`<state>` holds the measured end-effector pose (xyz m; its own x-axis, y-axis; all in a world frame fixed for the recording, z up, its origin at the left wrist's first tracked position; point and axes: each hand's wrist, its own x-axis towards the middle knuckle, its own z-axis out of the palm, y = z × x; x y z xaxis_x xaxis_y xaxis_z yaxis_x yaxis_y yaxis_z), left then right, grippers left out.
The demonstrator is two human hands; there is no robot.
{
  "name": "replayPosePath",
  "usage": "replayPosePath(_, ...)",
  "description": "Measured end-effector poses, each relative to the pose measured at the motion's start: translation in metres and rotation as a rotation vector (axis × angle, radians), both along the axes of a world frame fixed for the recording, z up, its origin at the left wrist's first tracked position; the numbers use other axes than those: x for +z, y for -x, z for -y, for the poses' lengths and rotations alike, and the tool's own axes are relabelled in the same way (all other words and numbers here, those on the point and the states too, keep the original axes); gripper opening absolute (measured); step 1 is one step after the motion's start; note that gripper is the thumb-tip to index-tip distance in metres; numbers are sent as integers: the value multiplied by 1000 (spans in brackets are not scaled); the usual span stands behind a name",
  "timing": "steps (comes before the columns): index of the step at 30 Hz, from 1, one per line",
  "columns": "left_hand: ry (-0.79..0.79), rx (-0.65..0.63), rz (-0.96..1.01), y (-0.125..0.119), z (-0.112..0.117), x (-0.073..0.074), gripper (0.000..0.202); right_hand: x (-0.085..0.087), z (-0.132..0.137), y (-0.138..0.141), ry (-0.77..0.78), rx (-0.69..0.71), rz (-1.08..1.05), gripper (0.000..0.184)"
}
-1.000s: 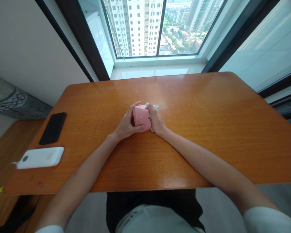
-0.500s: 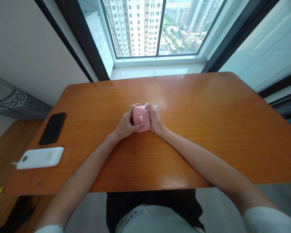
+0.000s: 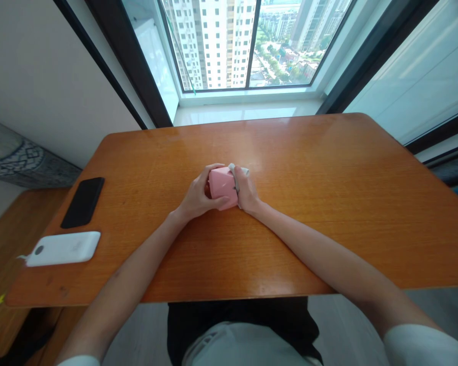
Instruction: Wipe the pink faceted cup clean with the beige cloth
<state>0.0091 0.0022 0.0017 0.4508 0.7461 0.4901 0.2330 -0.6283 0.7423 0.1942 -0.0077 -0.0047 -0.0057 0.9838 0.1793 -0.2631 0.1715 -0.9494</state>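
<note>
The pink object [image 3: 222,184] is partly hidden (by fingers [image 3: 218,202]).

A black smartphone [image 3: 83,202] and white power bank [image 3: 63,248] lie on the wooden table [image 3: 328,168].

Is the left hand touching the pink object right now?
Touching: the head view shows the left hand curled around the pink object, its fingers lying directly on the object's near face with no gap.

1. Your pink angular block [image 3: 222,187] sits clasped between your left hand [image 3: 198,197] and right hand [image 3: 246,192], one faceted face turned up.
2. A crumpled white cloth [image 3: 239,169] lies pressed against the block's far right edge.
</note>
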Motion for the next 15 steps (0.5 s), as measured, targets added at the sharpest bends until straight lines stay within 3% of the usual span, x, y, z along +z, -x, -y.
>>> replayPosePath(3, 112, -40, 25, 2, -4, -9, 100, 6, 5, -1, -5, 13, 42, 68)
replayPosePath(8, -201, -11, -87, 10, -10, -17, 136, 10, 1, -1, 26, -10, -19, 70)
replayPosePath(12, -337, 19, -208, 10, -6, -7, 123, 5, -5, -1, 24, -18, -97, 69)
replayPosePath(15, -276, 32, -131, 6, -2, -1, 114, 1, -4, -1, 15, -20, -70, 68)
